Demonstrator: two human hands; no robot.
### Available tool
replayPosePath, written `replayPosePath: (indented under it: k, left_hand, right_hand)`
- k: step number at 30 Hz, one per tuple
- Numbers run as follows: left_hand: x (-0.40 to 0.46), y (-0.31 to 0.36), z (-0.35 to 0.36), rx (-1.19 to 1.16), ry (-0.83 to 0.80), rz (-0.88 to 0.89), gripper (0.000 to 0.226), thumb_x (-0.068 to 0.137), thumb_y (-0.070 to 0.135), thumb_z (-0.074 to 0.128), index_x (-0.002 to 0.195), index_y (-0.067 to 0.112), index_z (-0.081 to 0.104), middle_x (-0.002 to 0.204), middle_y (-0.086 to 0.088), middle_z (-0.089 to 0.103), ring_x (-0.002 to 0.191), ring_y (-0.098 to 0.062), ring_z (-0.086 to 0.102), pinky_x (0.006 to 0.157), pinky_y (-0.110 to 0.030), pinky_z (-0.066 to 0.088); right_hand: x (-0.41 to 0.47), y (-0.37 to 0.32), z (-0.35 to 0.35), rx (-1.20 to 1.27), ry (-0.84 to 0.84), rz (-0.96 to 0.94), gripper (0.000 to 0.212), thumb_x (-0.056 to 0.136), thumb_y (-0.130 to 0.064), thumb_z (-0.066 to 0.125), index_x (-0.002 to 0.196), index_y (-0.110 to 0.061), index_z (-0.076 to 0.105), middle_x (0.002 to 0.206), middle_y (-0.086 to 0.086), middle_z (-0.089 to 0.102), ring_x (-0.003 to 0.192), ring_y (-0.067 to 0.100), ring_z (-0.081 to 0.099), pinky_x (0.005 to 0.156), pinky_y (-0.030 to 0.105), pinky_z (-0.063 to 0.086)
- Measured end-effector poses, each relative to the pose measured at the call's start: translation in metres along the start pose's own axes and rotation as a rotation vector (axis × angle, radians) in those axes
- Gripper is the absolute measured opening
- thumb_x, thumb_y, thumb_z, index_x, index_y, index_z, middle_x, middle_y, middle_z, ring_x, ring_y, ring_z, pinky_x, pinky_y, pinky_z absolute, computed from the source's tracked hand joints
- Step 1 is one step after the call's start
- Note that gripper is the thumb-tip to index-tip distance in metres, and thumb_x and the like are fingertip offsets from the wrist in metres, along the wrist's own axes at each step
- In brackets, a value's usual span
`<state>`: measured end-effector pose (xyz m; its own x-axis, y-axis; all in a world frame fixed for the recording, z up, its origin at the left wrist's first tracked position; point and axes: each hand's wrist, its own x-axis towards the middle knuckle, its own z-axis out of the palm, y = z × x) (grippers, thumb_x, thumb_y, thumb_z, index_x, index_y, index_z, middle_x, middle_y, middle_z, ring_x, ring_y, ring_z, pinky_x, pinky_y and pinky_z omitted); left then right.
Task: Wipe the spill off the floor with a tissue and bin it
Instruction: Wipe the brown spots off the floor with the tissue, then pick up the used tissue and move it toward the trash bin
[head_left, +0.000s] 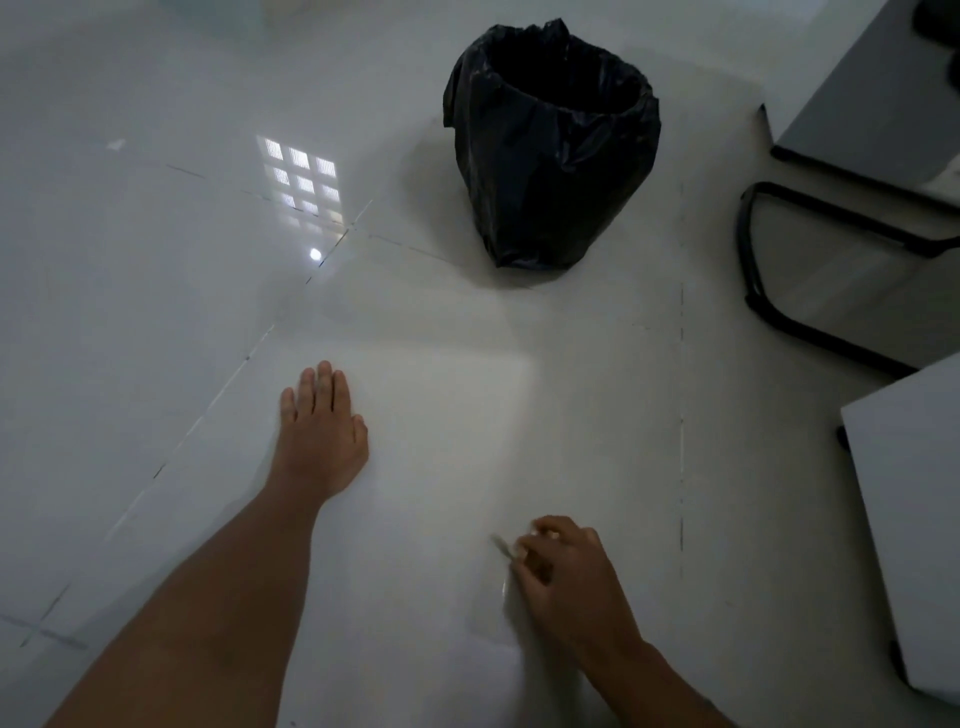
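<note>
My left hand (322, 426) lies flat on the white tiled floor, fingers together, holding nothing. My right hand (561, 566) is low at the floor near the bottom of the view, fingers curled around a small pale tissue (505, 546) whose edge sticks out to the left of my fingertips. A faint wet sheen (505, 590) shows on the tile just under that hand; the spill is hard to make out. The bin (550, 150), lined with a black bag and open at the top, stands on the floor ahead, well beyond both hands.
A black tubular chair leg (779, 270) curves along the floor at the right. Grey furniture panels (904, 519) stand at the right edge and a grey desk corner (852, 104) at the upper right. A bright window reflection (301, 176) glares on the tiles.
</note>
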<state>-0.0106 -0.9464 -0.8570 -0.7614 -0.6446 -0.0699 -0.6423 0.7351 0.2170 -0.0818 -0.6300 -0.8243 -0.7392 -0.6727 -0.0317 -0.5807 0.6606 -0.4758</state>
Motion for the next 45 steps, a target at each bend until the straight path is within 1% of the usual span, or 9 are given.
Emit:
replayPosePath:
  k: [3,6,9,12,18,24,30,36,45]
  left_hand:
    - [0.0,0.001,0.002,-0.007,-0.002,-0.006,0.071,0.085,0.032,0.024,0.14,-0.01,0.04,0.15,-0.031,0.038,0.138,-0.049,0.036,0.108,-0.066,0.029]
    - [0.0,0.001,0.0,-0.012,-0.004,-0.006,0.069,0.085,0.03,0.027,0.142,-0.009,0.038,0.151,-0.03,0.035,0.139,-0.048,0.034,0.11,-0.065,0.028]
    - [0.0,0.002,0.0,-0.01,0.003,-0.007,0.07,0.086,0.03,0.027,0.145,-0.008,0.034,0.155,-0.028,0.031,0.143,-0.046,0.029,0.113,-0.062,0.024]
    - [-0.003,0.002,0.005,0.004,0.012,-0.01,0.07,0.087,0.032,0.023,0.144,-0.007,0.035,0.154,-0.029,0.033,0.141,-0.047,0.032,0.111,-0.063,0.026]
    - [-0.002,0.005,0.005,0.013,0.0,-0.047,0.066,0.09,0.028,0.032,0.147,-0.005,0.032,0.157,-0.026,0.029,0.144,-0.044,0.027,0.114,-0.061,0.022]
    - [0.0,0.007,0.007,0.028,-0.016,-0.074,0.063,0.096,0.022,0.041,0.151,-0.001,0.022,0.162,-0.021,0.017,0.149,-0.038,0.015,0.118,-0.057,0.013]
    - [0.001,0.011,0.005,0.021,-0.037,-0.1,0.064,0.097,0.024,0.036,0.153,0.002,0.016,0.164,-0.018,0.011,0.151,-0.035,0.009,0.119,-0.054,0.01]
    - [0.001,0.013,-0.008,0.029,-0.066,-0.075,0.06,0.096,0.026,0.035,0.151,0.004,0.023,0.163,-0.017,0.017,0.149,-0.035,0.014,0.12,-0.048,0.016]
    - [0.085,0.13,-0.104,-0.173,0.192,0.14,0.061,0.088,0.03,0.044,0.143,0.004,0.043,0.155,-0.014,0.038,0.146,-0.031,0.029,0.118,-0.044,0.024]
  right_hand:
    - [-0.003,-0.019,0.014,0.04,-0.054,-0.11,0.006,0.082,-0.017,0.07,0.078,-0.02,0.074,0.099,-0.003,0.068,0.082,0.023,0.058,0.072,0.027,0.049]
    - [0.01,-0.028,0.016,0.092,-0.08,-0.235,0.018,0.076,-0.007,0.067,0.088,-0.019,0.074,0.095,-0.001,0.071,0.082,0.021,0.06,0.075,0.03,0.05]
    - [0.042,-0.007,0.005,0.132,0.105,0.028,0.014,0.08,0.003,0.067,0.083,-0.01,0.073,0.091,0.004,0.065,0.087,0.024,0.066,0.076,0.031,0.05]
    - [0.054,0.002,0.008,0.03,0.1,0.078,0.015,0.084,0.001,0.065,0.087,-0.008,0.076,0.096,0.006,0.065,0.091,0.027,0.06,0.077,0.029,0.048]
    - [0.006,-0.023,0.022,0.062,-0.205,-0.469,0.013,0.074,-0.013,0.059,0.077,-0.016,0.072,0.094,-0.002,0.068,0.08,0.019,0.049,0.07,0.027,0.043]
    - [0.002,0.031,0.003,-0.029,0.092,-0.014,0.035,0.07,0.002,0.067,0.099,-0.016,0.074,0.091,0.0,0.065,0.081,0.024,0.054,0.072,0.028,0.047]
    - [-0.036,-0.046,0.047,0.245,-0.108,-0.319,0.032,0.071,-0.006,0.063,0.096,-0.024,0.073,0.093,-0.006,0.065,0.082,0.021,0.061,0.076,0.022,0.051]
    - [0.038,-0.028,0.014,0.459,0.109,-0.006,0.045,0.078,0.0,0.064,0.117,-0.02,0.074,0.084,-0.005,0.061,0.081,0.017,0.06,0.074,0.02,0.048]
    - [0.221,-0.009,-0.151,0.31,0.155,0.102,0.019,0.085,-0.004,0.069,0.094,-0.015,0.08,0.079,-0.002,0.066,0.073,0.015,0.062,0.074,0.027,0.051]
